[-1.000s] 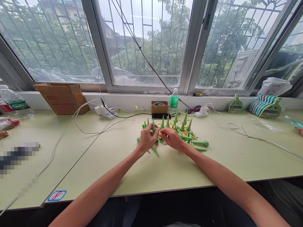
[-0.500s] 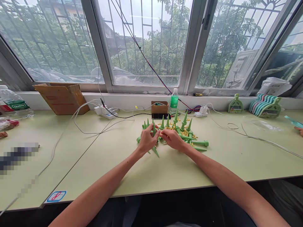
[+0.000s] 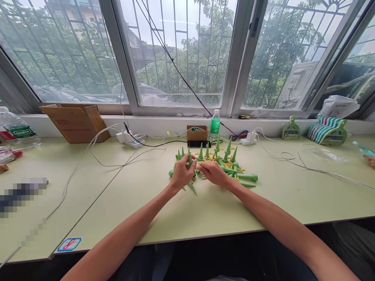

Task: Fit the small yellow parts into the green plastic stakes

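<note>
My left hand [image 3: 182,172] is closed around a green plastic watering spike [image 3: 190,158], its pointed tip upward. Just to the right, my right hand [image 3: 215,173] has its fingers pinched close to that spike; whatever they hold is hidden. More green spikes [image 3: 227,151] stand tip-up behind my hands, while others, such as a spike with a ribbed cap [image 3: 248,177], lie on their sides. Small yellow plastic pieces [image 3: 230,166] are heaped among them. Another spike [image 3: 191,188] lies under my left hand, pointing toward me.
Behind the pile are a small open cardboard box [image 3: 197,135], a dark phone-like device [image 3: 199,144] and a green-labelled bottle [image 3: 215,123]. White cables and power strips [image 3: 136,142] run along the back. Dustpans [image 3: 328,132] stand at right, near another person's hand [image 3: 369,160].
My right fingertips have drawn slightly away from my left hand, leaving a small gap. The left hand still grips the spike, nearly unmoved.
</note>
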### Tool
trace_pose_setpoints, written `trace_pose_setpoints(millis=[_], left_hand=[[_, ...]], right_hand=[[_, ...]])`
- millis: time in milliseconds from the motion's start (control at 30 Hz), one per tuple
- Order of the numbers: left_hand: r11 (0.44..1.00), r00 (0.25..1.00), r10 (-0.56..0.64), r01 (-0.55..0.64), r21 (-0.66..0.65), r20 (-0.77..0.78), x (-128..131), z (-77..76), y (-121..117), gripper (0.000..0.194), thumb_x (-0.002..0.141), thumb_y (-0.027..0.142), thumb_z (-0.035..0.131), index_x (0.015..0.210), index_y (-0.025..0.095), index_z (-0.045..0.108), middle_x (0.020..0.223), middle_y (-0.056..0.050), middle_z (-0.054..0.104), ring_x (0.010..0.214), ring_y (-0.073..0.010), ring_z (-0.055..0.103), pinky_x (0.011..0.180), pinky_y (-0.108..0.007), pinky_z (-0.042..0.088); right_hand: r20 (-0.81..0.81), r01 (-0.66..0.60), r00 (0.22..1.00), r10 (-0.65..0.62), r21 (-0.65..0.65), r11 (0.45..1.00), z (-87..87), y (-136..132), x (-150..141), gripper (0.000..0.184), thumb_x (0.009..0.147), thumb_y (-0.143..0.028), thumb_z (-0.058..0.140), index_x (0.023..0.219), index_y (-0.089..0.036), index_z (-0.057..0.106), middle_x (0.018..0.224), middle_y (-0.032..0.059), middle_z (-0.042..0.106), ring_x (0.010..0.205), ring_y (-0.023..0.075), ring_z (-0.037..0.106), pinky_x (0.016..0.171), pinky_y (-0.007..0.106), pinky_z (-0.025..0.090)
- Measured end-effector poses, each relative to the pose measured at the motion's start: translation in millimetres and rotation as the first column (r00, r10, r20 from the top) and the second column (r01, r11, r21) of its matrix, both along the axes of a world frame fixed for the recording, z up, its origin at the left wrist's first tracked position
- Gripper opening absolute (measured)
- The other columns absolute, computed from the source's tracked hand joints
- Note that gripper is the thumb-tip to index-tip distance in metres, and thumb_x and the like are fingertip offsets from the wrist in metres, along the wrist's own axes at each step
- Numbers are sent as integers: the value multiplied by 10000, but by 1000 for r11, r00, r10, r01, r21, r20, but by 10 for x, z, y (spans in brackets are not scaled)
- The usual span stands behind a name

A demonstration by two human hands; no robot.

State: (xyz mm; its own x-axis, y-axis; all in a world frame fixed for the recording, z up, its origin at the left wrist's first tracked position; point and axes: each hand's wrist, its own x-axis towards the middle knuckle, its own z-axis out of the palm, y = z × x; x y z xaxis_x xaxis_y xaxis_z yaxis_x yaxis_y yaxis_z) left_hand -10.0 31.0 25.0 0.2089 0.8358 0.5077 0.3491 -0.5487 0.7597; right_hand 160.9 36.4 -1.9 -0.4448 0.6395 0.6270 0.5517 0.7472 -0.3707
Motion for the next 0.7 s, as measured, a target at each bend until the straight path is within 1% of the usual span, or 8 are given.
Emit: trace_pose_setpoints(millis=[100,200,300,367,400,467,700], left_hand=[[1000,1000,9,-9,6,-1,3,-1,8,205,859,391,506,859,188,533,747,11,594,401,-43,368,408,-200,295],[1000,1000,20,-20,12,-7,6,-4,14,199,862,388,503,865,191,535,721,18,582,398,-46,375,413,-202,296],[1000,1000,26,-26,17,-4,9,-3,14,190,864,381,502,860,194,533,712,24,569,400,-43,363,414,-200,290],[999,1000,30,-30,20,6,9,0,12,190,864,383,503,853,195,529,709,27,557,399,-40,350,411,-198,284],[999,999,32,-32,22,11,8,3,10,192,864,384,503,851,195,528,709,28,553,397,-39,344,409,-198,279],[999,999,33,-34,23,13,7,7,9,194,865,387,503,851,195,527,709,29,551,394,-38,337,409,-199,275],[999,999,35,-35,13,-6,11,13,2,180,865,369,506,847,190,520,708,33,556,398,-36,349,422,-201,292]], right_hand=[[-6,7,1000,-7,-9,1000,12,-12,-4,409,984,-369,358,625,-190,434,554,-30,423,513,103,361,537,231,305],[-29,11,1000,-12,-23,1000,25,-27,-13,372,978,-356,384,665,-184,490,586,-17,484,532,107,411,555,230,341],[-74,-2,997,-2,-46,999,31,-40,-25,244,955,-354,447,839,-181,573,688,7,579,564,113,472,578,232,390],[-97,-15,995,10,-58,998,28,-43,-32,187,938,-343,485,959,-184,581,776,26,620,582,116,502,587,236,416],[-102,-20,995,14,-58,998,26,-42,-34,177,933,-333,494,985,-186,578,805,33,628,587,116,509,589,238,423],[-105,-18,994,12,-53,998,18,-37,-36,153,930,-308,495,977,-186,575,815,36,628,592,117,512,589,239,427],[-106,-7,994,2,-44,999,-10,11,-28,112,927,-272,494,912,-182,558,745,17,606,584,116,495,574,235,409]])
